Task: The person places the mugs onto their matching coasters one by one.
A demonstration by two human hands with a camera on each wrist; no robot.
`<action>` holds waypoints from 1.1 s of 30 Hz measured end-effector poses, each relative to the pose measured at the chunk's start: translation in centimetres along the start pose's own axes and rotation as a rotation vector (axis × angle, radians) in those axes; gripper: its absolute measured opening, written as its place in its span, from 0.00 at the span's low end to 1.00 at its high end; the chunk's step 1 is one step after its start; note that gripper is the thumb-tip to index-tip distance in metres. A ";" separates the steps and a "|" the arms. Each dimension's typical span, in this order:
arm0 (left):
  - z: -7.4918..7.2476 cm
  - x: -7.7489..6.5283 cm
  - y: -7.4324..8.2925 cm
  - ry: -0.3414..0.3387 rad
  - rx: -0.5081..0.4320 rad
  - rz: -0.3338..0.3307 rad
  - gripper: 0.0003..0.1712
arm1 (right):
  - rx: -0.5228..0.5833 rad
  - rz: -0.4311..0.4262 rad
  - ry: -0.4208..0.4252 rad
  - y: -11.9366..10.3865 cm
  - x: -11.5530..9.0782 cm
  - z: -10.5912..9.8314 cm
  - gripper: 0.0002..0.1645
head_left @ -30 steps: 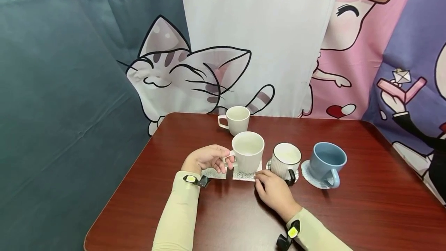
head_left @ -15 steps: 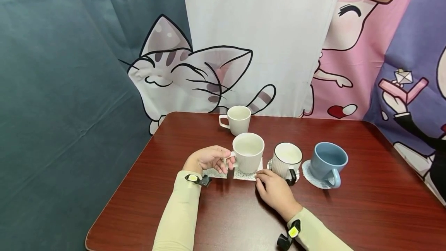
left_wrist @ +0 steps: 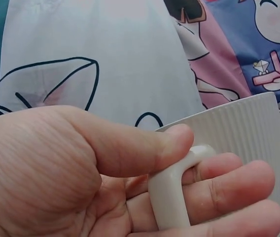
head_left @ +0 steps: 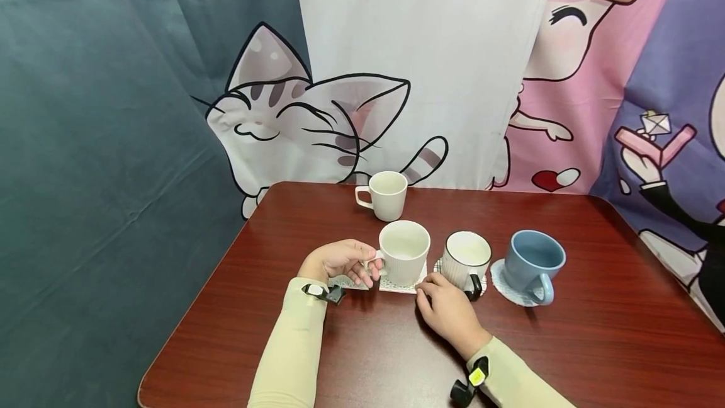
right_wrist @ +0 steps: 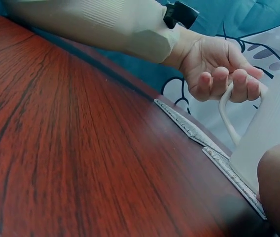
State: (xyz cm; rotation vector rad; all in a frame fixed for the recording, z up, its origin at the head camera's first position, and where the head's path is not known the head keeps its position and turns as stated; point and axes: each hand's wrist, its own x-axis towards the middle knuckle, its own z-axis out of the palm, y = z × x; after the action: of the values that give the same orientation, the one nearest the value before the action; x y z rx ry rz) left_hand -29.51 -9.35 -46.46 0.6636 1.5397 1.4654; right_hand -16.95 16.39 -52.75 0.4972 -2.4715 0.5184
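My left hand (head_left: 344,260) grips the handle of a white ribbed mug (head_left: 404,255). In the left wrist view the thumb presses the top of the handle (left_wrist: 169,197) and fingers pass through its loop. The mug stands nearly upright over a square patterned coaster (head_left: 396,287). In the right wrist view its base is down at that coaster's surface, though a finger partly covers the spot. My right hand (head_left: 450,317) lies on the table, its relaxed fingertips at the coaster's right edge. Whether they pinch it is hidden.
Another square coaster (head_left: 351,283) lies left. To the right, a black-rimmed white mug (head_left: 461,269) and a blue mug (head_left: 529,263) stand on round coasters. A plain white mug (head_left: 389,199) stands behind on the red-brown table (head_left: 238,307). A printed curtain (head_left: 396,30) hangs beyond.
My left hand has lowered the ribbed mug slightly toward the square coaster. The right hand and the other mugs keep their places.
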 end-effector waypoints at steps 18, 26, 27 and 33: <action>0.4 -0.6 2.1 0.385 0.405 -0.014 0.23 | 0.003 0.007 -0.006 -0.1 0.0 -0.1 0.05; 1.7 3.1 3.0 0.470 0.668 0.402 0.52 | -0.001 0.009 -0.004 0.0 0.1 -0.2 0.05; 2.0 3.5 3.0 0.438 0.689 0.409 0.55 | -0.001 0.009 -0.007 0.0 0.1 -0.1 0.05; 3.6 4.6 2.7 0.438 0.715 0.346 0.56 | -0.011 0.013 -0.019 0.0 0.0 -0.1 0.05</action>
State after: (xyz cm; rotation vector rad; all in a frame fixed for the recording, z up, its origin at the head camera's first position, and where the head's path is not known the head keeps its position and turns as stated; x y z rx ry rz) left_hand -29.11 -3.22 -44.60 1.1150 2.4311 1.3401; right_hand -16.90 16.40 -52.73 0.4839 -2.4964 0.5070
